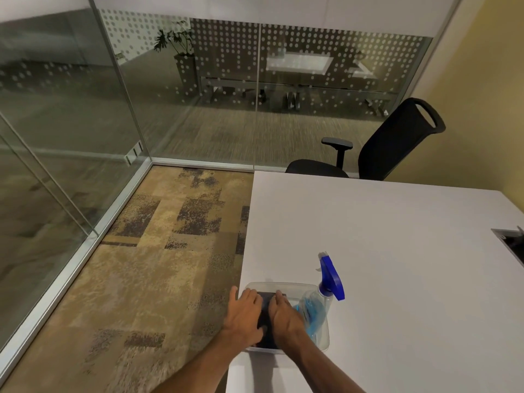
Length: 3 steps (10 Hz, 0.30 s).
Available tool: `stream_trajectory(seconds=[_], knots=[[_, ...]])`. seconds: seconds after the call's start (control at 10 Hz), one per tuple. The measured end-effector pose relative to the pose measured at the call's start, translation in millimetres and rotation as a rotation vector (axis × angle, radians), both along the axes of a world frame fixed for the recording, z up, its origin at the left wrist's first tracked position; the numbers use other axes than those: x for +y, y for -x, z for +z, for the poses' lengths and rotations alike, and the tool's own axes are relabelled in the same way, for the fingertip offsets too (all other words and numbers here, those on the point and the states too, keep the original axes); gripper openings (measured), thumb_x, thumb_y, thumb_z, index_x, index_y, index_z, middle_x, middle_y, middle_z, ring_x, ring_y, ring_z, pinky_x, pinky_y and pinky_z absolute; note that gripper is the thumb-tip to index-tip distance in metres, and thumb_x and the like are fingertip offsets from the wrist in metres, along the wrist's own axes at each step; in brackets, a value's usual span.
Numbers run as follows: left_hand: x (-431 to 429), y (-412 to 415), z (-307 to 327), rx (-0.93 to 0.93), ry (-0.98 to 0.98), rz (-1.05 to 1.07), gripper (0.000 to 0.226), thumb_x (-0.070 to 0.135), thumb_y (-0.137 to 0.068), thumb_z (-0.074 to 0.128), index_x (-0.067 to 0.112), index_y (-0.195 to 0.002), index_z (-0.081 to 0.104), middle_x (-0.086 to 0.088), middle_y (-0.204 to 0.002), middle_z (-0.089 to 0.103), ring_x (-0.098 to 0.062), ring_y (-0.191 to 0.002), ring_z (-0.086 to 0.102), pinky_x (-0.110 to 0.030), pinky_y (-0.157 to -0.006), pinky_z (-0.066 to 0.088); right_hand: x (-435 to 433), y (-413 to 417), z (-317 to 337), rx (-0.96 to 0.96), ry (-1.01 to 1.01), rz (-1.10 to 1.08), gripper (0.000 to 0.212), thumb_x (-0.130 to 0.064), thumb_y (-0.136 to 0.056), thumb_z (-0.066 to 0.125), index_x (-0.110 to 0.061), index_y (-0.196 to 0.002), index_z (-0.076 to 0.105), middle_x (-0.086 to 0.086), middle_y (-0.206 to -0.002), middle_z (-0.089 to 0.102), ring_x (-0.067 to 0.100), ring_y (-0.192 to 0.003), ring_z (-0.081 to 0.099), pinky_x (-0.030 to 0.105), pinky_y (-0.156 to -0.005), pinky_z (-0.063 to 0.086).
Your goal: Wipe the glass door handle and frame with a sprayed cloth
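A clear plastic tray (pixel 286 285) sits at the near left corner of the white table (pixel 397 251). Inside it lies a dark folded cloth (pixel 266 310), with a spray bottle (pixel 326 287) with a blue trigger head leaning at the tray's right side. My left hand (pixel 243 310) and my right hand (pixel 283 310) both rest flat on the cloth, fingers pointing away from me, covering most of it. The glass door (pixel 42 180) with its metal frame (pixel 93 231) stands to the left. Its handle is not in view.
A black office chair (pixel 391 143) stands at the table's far side by the yellow wall. Dotted glass partitions (pixel 255 95) close off the room ahead and to the left. Patterned carpet (pixel 158 251) lies between table and glass. A cable slot (pixel 510 242) is cut into the table's right edge.
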<state>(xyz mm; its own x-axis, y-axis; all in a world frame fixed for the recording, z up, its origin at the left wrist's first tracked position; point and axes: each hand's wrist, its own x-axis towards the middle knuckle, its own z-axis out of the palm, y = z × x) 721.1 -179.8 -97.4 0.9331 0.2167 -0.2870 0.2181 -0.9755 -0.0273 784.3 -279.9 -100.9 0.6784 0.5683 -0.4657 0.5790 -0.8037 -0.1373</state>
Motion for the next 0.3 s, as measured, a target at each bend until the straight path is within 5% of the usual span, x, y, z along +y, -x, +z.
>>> stream_trajectory(seconds=[0.1,0.3], knots=[[-1,14,10,-0.114,0.129,0.114,0.055,0.041,-0.097,0.046,0.017,-0.145,0.034,-0.006,-0.154,0.032,-0.022,-0.142,0.027,-0.042,-0.116,0.019,-1,4,11,-0.003,-0.120,-0.038,0.061,-0.028,-0.101,0.043,-0.013,-0.151,0.013,0.009,-0.162,0.013,0.024,-0.149,0.015,0.036,-0.121,0.019],[11,39,39,-0.165,0.200,0.298,0.059,0.040,-0.105,0.027,0.016,-0.156,0.010,-0.003,-0.165,0.007,-0.020,-0.152,0.006,-0.040,-0.123,0.006,14,24,40,-0.093,-0.240,0.126,0.063,-0.047,-0.100,0.023,-0.011,-0.151,0.016,0.010,-0.162,0.010,0.026,-0.149,0.009,0.039,-0.123,0.010]])
